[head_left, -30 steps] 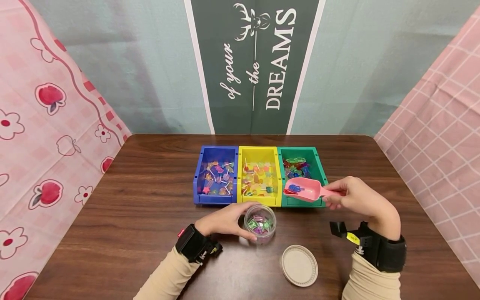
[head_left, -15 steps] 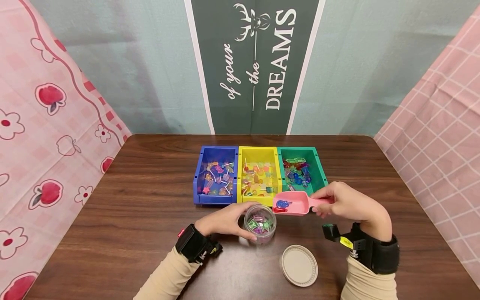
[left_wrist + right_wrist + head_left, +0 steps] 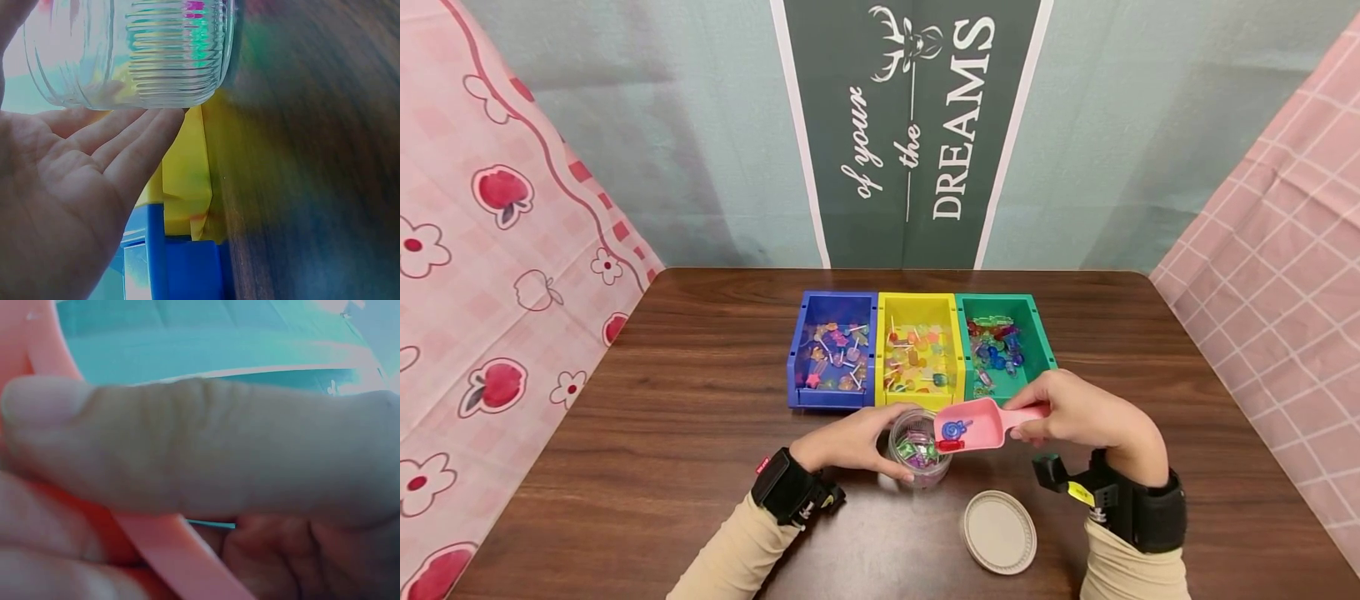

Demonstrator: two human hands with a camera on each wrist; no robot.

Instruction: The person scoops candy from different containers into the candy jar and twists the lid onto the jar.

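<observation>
- Hanging behind the table, a grey-green cloth (image 3: 715, 150) carries a dark panel with white lettering.
- Spreading below it is the brown, wood-grained table (image 3: 662, 433).
- Standing side by side toward its far edge are a blue bin (image 3: 831, 398), a yellow bin (image 3: 917, 304) and a green bin (image 3: 1037, 333), each with small colourful translucent pieces inside.
- Gripping in both cases: the left hand (image 3: 850, 442) grasps the jar's side, thumb nearer the person and fingers beyond; the right hand (image 3: 1071, 408) pinches the scoop's handle, its thumb laid across it in the right wrist view.
- Reaching leftward from the right hand, the pink scoop (image 3: 985, 425) is glossy and smooth, with a deep bowl, raised walls and a slim handle; its lip overlaps the jar's right side from above, though whether they touch cannot be told.
- Standing in front of the yellow bin, the jar (image 3: 162, 62) is clear, round and ribbed, open at the top, with shiny green and purple pieces (image 3: 917, 448) inside.
- Lying flat near the jar, a beige disc (image 3: 998, 533) shows a patterned rim.
- Resting in the scoop near its lip are a blue piece (image 3: 953, 430) with a swirled round head and a translucent red piece (image 3: 951, 446).
</observation>
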